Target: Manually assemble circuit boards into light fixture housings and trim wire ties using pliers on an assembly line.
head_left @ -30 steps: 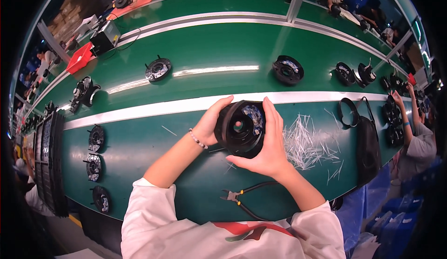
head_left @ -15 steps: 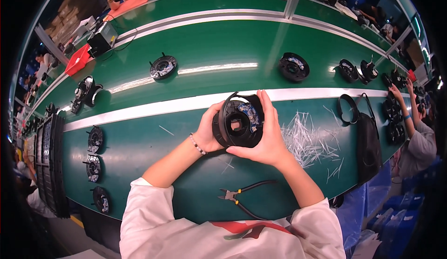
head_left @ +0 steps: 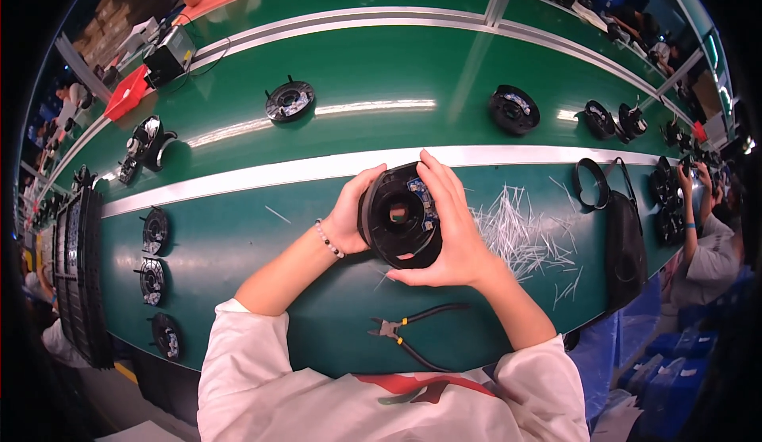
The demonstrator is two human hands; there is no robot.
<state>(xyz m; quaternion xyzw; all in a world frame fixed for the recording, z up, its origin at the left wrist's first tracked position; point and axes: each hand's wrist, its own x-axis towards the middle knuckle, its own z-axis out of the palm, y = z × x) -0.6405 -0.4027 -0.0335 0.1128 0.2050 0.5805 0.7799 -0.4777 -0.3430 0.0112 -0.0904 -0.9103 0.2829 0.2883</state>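
Note:
Both hands hold a round black plastic housing [head_left: 387, 239] above the near green table. Its open face shows a blue circuit board [head_left: 421, 196] along the upper right and a round opening in the middle. My left hand [head_left: 349, 210] grips the left rim, the fingers partly hidden behind it. My right hand [head_left: 454, 239] wraps the right side, fingers over the upper edge and thumb at the bottom. Below the hands lie cutting pliers [head_left: 389, 328] with black and yellow handles, their jaws pointing left.
Thin white strips [head_left: 516, 235] lie heaped right of my hands, near a black band [head_left: 589, 185] and a black bag [head_left: 625, 255]. Several round black parts [head_left: 155, 231] line the left side. Beyond the white edge, more housings [head_left: 514, 110] rest on the green belt. Co-workers sit around.
The housing has turned and tilted in my hands, and its raised curved rim no longer stands out at the top. My right fingers have shifted left over its edge.

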